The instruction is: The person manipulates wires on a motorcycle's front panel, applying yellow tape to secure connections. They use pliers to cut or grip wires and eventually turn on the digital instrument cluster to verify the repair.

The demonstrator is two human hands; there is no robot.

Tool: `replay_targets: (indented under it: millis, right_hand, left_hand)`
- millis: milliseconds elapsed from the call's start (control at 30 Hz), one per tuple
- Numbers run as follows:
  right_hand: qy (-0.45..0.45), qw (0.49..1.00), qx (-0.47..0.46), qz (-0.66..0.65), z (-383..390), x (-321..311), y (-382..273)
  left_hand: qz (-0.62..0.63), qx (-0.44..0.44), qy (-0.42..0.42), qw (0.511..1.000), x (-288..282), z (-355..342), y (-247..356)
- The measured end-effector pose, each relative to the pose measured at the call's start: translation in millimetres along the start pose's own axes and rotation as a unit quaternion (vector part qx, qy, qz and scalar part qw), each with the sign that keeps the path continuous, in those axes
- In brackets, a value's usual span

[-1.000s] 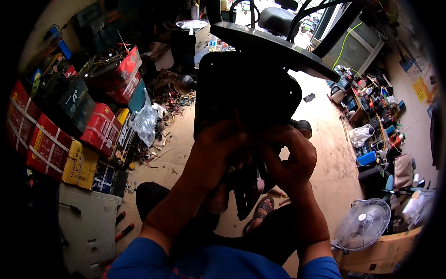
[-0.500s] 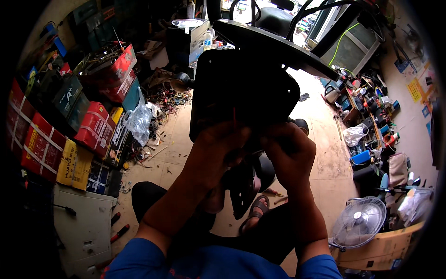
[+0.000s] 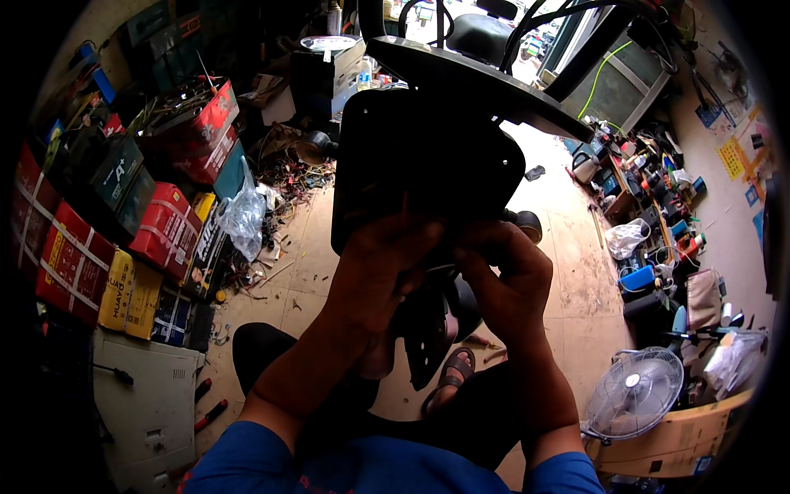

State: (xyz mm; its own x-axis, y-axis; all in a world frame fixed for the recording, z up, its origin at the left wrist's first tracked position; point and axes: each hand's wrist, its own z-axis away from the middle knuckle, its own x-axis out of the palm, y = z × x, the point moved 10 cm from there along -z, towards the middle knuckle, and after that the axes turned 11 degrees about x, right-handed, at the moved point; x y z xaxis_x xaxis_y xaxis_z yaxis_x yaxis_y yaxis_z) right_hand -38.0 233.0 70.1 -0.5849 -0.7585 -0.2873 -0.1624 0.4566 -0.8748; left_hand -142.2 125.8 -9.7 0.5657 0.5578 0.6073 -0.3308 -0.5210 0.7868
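A wide black panel (image 3: 428,156) with rounded corners and small holes stands upright before me, deep in shadow. Against its lower edge, my left hand (image 3: 383,259) is closed, fingertips pinched, and a thin red wire (image 3: 404,206) sticks up from them. My right hand (image 3: 508,267) is pinched close beside it; whatever its fingers hold is lost in the dark. Round lamps flank the panel, a left lamp (image 3: 314,148) and a right lamp (image 3: 527,226). Below the hands hangs a dark bracket (image 3: 418,354) with holes, between my knees.
Boxes such as a red carton (image 3: 168,226) are stacked on the left, beside a clear plastic bag (image 3: 244,218) and scattered wires. Red-handled pliers (image 3: 211,415) lie on the floor (image 3: 568,280). To the right are a fan (image 3: 638,391) and a shelf crowded with tools.
The whole view has shifted slightly, so the panel sits a little further left. My right hand's fingers have bent and tilted somewhat; both hands stay together at the panel's lower edge.
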Motion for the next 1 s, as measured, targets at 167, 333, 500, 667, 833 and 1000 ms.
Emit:
replay_targets:
  millis: [167,333,500,667,833,1000]
  right_hand:
    - [-0.001,1.000,0.020,-0.008,0,1,4]
    - [0.003,0.995,0.070,-0.066,1,2,18]
    - [-0.025,0.985,0.121,-0.120,0,10,16]
    - [-0.061,0.972,0.158,-0.162,2,17,22]
    - [-0.085,0.966,0.177,-0.165,3,22,29]
    - [-0.106,0.945,0.247,-0.186,6,26,40]
  left_hand:
    - [0.020,-0.008,0.015,1.000,1,1,0]
    - [0.040,-0.014,0.007,0.999,3,1,-3]
    - [0.029,-0.006,0.016,0.999,4,1,-1]
    - [0.048,-0.003,0.004,0.999,6,2,-2]
    - [0.050,-0.006,0.004,0.999,7,3,-3]
    - [0.044,-0.012,0.002,0.999,6,3,-4]
